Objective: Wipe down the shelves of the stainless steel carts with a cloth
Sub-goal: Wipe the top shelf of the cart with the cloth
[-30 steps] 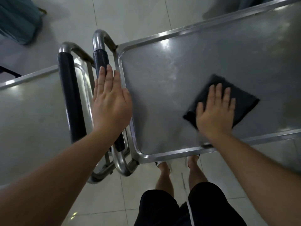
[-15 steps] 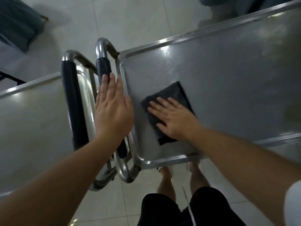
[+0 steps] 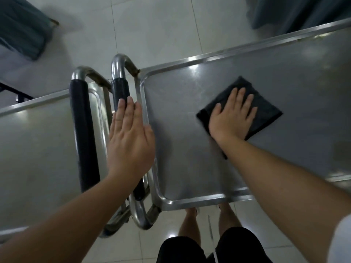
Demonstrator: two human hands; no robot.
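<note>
The right hand (image 3: 232, 118) lies flat with straight fingers on a dark cloth (image 3: 264, 112), pressing it down on the shiny top shelf (image 3: 190, 149) of one steel cart. The cloth is folded in a square and sticks out past the fingers and to the side of the hand. The left hand (image 3: 130, 141) is flat too, fingers straight and together, holding nothing. It rests over the black handle (image 3: 120, 88) of that cart, right beside the shelf's edge. Further out from the left hand stands a second cart (image 3: 38, 149) with its own black handle (image 3: 83, 133). Below both hands is a pale tiled floor (image 3: 152, 25).
</note>
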